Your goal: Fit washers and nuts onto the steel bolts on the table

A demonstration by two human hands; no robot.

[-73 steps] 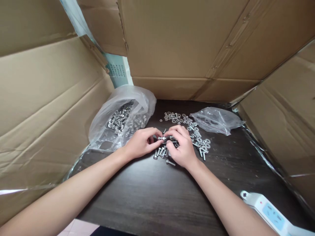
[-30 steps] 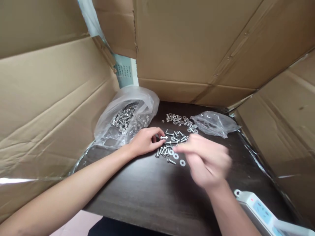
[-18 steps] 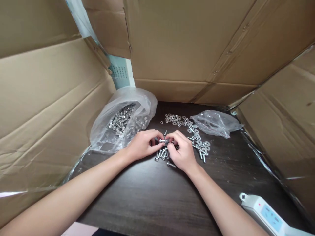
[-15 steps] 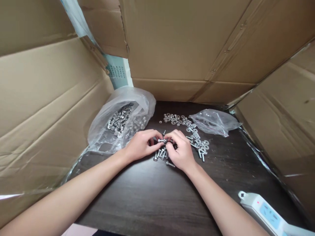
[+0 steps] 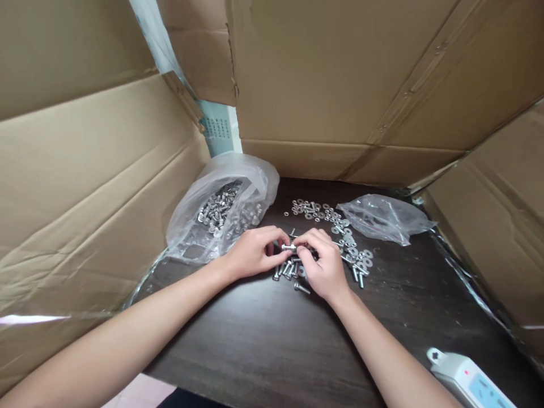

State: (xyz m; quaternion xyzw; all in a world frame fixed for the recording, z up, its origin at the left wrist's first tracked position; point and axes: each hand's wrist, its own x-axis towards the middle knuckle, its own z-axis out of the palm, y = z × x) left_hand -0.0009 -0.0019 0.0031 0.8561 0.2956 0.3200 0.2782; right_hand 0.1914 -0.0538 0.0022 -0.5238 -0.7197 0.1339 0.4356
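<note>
A silvery bolt (image 5: 288, 247) lies level between my two hands, just above the tabletop. My left hand (image 5: 257, 252) is closed, pinching one end of it between thumb and fingers. The closed fingertips of my right hand (image 5: 323, 263) meet at its other end, where a nut seems to sit on the shank; the fingers partly hide it. Below the hands several loose bolts (image 5: 289, 270) lie side by side, and a single bolt (image 5: 302, 288) rests closer to me. Part of this pile is hidden under my right hand.
An open clear plastic bag (image 5: 181, 235) full of bolts stands at left. Nuts and washers (image 5: 314, 211) are scattered behind my hands, with more washers (image 5: 364, 259) to the right. A flat plastic bag (image 5: 385, 218), a power strip (image 5: 471, 379) and cardboard walls (image 5: 331, 73) surround the dark table (image 5: 255, 345).
About a second ago my right hand was away to the right, blurred, over several washers. It has come back to the bolt, which my left hand has kept holding. The view has shifted slightly.
</note>
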